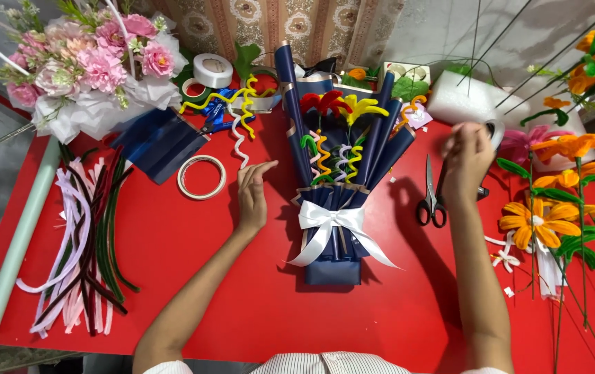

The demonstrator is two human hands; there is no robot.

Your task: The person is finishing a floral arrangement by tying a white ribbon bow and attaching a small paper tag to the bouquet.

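Bouquet (335, 173) in navy wrap is laid flat mid-counter (242, 291), white bow toward the person, so both sides are reachable. Left hand (251, 194) is rested flat just beside the wrap, fingers together, nothing held. Right hand (467, 159) is raised over the tape roll (495, 131), blurred; its grip can't be told. Scissors (431, 194) are parked near it.

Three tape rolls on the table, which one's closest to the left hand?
The thin flat tape ring lying on the red table, just left of the left hand. The thick white roll and the smaller roll beside it sit farther back.
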